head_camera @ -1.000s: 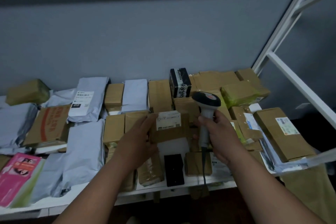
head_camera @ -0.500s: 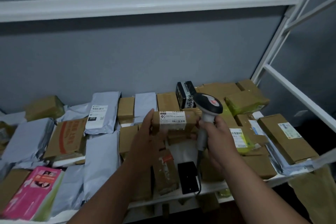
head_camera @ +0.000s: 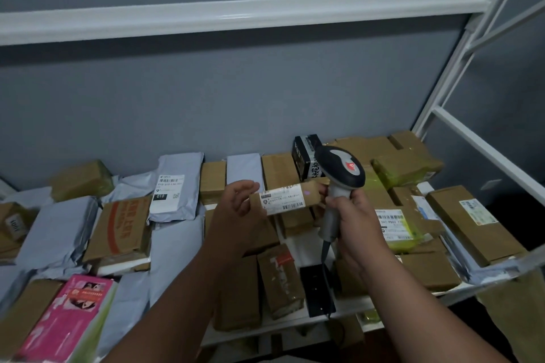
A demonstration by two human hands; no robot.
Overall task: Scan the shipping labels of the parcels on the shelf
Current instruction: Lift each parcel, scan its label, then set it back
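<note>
My left hand (head_camera: 236, 212) holds a small brown cardboard parcel (head_camera: 312, 194) lifted above the shelf, its white shipping label (head_camera: 283, 199) turned towards me. A small violet light dot shows on the parcel just right of the label. My right hand (head_camera: 351, 215) grips the handle of a grey and black barcode scanner (head_camera: 342, 174) with a red mark on its head, right beside the parcel's right end. The scanner's cable hangs down to the shelf front.
The white shelf (head_camera: 295, 317) is packed with brown boxes, grey mailer bags (head_camera: 174, 185) and a pink package (head_camera: 67, 315) at the front left. A black box (head_camera: 303, 156) stands at the back. White frame bars (head_camera: 460, 132) rise at the right; an upper shelf rail (head_camera: 236, 19) runs overhead.
My left hand has lifted the small parcel off the pile and turned its label up. The scanner has risen with it and a light dot now shows on the parcel. My view has tilted upward.
</note>
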